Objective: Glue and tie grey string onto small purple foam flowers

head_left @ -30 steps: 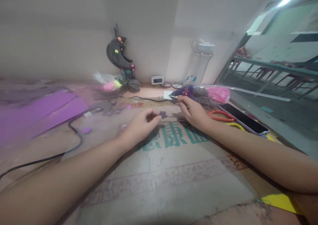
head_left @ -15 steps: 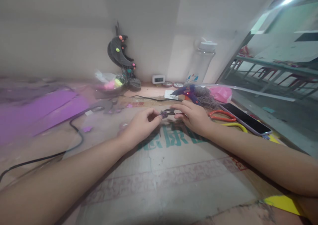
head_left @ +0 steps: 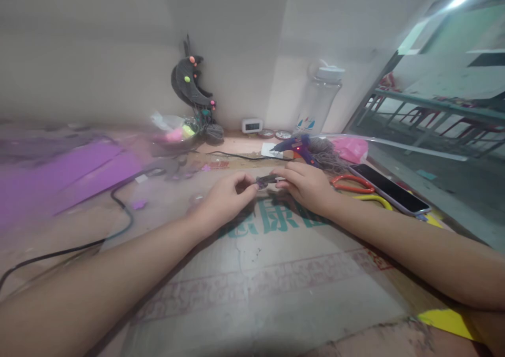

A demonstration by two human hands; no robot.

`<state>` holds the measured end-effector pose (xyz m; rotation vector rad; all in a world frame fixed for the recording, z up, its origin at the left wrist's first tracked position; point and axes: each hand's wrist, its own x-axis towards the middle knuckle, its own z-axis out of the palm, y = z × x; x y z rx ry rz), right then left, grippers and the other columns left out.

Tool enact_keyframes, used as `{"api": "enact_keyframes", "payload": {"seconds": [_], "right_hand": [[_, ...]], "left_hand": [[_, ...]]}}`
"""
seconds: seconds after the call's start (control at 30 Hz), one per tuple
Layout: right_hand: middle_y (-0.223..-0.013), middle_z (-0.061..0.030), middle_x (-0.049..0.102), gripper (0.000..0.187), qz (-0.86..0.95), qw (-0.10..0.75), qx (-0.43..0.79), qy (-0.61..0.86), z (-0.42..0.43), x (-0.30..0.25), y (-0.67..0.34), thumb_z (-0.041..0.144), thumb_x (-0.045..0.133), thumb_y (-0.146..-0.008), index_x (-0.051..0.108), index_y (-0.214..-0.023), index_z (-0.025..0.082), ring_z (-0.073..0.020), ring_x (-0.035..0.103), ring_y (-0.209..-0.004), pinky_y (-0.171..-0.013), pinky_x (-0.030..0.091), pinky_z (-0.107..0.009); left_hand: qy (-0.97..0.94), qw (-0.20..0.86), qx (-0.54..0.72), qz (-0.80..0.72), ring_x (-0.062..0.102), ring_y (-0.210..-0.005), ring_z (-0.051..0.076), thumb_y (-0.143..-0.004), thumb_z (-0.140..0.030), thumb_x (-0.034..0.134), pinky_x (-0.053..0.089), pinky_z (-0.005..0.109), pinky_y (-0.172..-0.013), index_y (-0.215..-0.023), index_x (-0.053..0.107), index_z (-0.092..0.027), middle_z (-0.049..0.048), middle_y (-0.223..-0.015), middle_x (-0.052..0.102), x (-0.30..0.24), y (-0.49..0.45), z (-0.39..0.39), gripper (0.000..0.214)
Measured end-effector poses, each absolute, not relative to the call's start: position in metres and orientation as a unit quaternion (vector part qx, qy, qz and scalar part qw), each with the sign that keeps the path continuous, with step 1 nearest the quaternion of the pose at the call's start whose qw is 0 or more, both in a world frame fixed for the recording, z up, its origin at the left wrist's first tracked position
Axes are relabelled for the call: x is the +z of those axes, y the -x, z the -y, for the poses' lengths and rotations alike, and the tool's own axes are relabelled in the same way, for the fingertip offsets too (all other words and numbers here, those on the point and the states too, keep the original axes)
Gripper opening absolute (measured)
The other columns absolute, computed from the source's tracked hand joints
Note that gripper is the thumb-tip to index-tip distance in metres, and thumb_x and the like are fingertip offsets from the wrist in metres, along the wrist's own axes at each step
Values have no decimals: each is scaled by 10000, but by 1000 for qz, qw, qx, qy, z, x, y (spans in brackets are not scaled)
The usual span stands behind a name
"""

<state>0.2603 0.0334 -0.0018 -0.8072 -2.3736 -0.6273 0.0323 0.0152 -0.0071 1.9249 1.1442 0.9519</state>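
Observation:
Between thumb and fingertips, my left hand pinches a small dark purple, crumpled piece, perhaps a tiny flower; blur hides its exact kind. My right hand is closed around small dark thread snips. Their blades point left and meet the purple piece, lying nearly together. The rest of the snips is hidden in my right fingers. Both hands are just above a cardboard sheet with green printed characters.
Beyond my right hand lie a glue gun with a red light, grey yarn, red-handled scissors and a phone. Purple sheets and a black cable are at left. A clear bottle stands by the wall.
The snips' blades, spread apart half a second ago, have come together at the purple piece. My right fingers have squeezed inward slightly; my left hand has hardly moved.

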Motion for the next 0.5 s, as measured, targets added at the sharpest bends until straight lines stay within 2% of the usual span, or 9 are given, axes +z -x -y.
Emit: {"api": "enact_keyframes", "payload": {"seconds": [0.33,0.5], "right_hand": [[-736,-71,643,390,889,275,-226,287,-33,-1,-260,367,399,-1002,692,-1006,109,-180,590,-703,-630,428,-277],[-739,-64,649,350,890,270,-207,304,-33,-3,-261,353,414,-1000,689,-1011,137,-177,588,-710,-631,429,-276]], "left_hand": [[-742,369,360,-428,580,-664,150,-842,-311,522,429,257,-630,-831,590,-195,-11,-737,641,-7,-32,-15,135],[-748,357,360,-429,579,-688,151,-848,-328,529,434,264,-657,-790,583,-197,-16,-735,627,-8,-32,-16,153]]}}
